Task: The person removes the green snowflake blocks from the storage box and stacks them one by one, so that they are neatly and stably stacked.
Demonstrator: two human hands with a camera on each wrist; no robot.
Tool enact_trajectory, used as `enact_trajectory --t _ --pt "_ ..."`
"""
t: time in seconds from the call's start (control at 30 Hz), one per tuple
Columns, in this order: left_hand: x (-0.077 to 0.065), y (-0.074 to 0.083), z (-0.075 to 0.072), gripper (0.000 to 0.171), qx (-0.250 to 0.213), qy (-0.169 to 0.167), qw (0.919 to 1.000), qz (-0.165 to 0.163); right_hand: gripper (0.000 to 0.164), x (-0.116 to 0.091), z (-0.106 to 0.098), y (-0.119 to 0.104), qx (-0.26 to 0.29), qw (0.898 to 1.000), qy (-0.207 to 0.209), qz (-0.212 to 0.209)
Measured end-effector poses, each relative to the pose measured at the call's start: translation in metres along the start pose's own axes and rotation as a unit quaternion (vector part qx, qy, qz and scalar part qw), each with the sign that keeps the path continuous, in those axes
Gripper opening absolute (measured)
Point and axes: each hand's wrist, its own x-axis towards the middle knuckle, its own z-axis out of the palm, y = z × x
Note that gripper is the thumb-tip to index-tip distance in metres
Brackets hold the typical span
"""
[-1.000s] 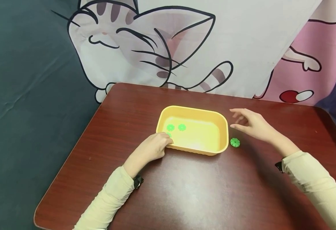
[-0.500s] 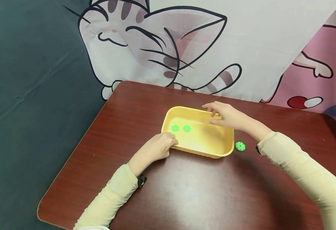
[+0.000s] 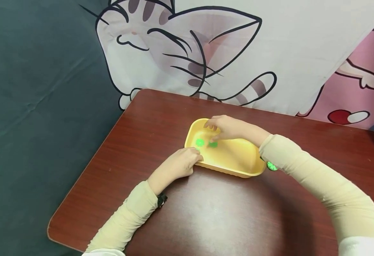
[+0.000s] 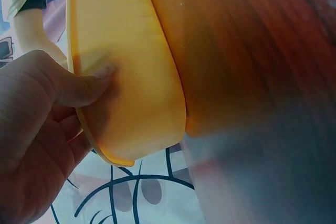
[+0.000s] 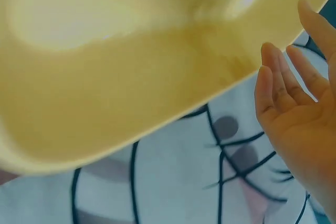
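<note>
A yellow plastic basin (image 3: 226, 169) sits on the table. My left hand (image 3: 181, 163) grips its near left corner; in the left wrist view the thumb (image 4: 86, 87) presses the outer wall and the other fingers go over the rim. My right hand (image 3: 226, 128) reaches over the basin's far side, fingers spread and loosely bent, with nothing seen in them. Just below its fingertips lies a green flower-shaped disc (image 3: 213, 144). Left of that is a second green disc (image 3: 200, 142). A third green disc (image 3: 198, 149) is mostly hidden by my left hand.
Another green notched disc (image 3: 272, 166) lies on the table right of the basin, partly covered by my right sleeve (image 3: 315, 174). The brown table (image 3: 116, 170) ends at a cat-print cloth (image 3: 289, 42) behind and a dark green cloth (image 3: 39, 106) at left.
My right hand has moved left from beside the basin to above the discs inside it. The left hand keeps its grip on the corner. The head view has shifted slightly.
</note>
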Motion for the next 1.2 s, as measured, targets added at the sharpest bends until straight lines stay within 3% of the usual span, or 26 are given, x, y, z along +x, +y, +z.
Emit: enact_trajectory --t 0.23,0.53,0.7,0.97,1.2 --pt "0.0 0.001 0.002 0.02 0.003 0.0 1.0 -0.001 0.047 0.026 0.024 -0.004 0.019 0.999 -0.038 -0.022" --pt "-0.002 0.002 0.003 0.021 0.014 0.003 0.9999 0.006 0.046 0.026 0.046 0.002 -0.001 0.999 -0.037 -0.009" --pt "-0.002 0.002 0.001 0.022 0.023 0.004 0.9997 0.006 0.041 0.028 0.049 0.007 -0.017 0.999 -0.03 -0.023" --pt "-0.001 0.002 0.002 0.021 0.02 0.008 0.9998 0.006 0.036 0.031 0.053 0.011 0.003 1.0 -0.012 -0.026" --pt "-0.001 0.0 0.002 0.022 0.01 0.003 0.9999 0.003 0.032 0.035 0.055 0.008 0.021 1.0 -0.006 0.006"
